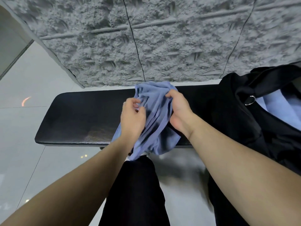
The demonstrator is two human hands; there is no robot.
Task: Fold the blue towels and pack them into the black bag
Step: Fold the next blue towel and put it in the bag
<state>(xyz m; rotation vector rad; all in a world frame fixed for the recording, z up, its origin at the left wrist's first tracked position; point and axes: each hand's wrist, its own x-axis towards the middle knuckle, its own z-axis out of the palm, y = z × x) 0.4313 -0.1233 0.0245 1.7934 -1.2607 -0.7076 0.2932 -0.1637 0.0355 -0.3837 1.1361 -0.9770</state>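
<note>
Towel bunched, gripped by left hand and right hand above table. Low end could be dragged on floor.

A: Bench layout?
B: Wall behind it, floor left and below. Bag on its right end, towel inside.
A: Middle?
B: Another towel above bench, between left hand and right hand.

Both hands, left and right, clutch a bunched blue towel above the black bench, apparently lifted clear.
</note>
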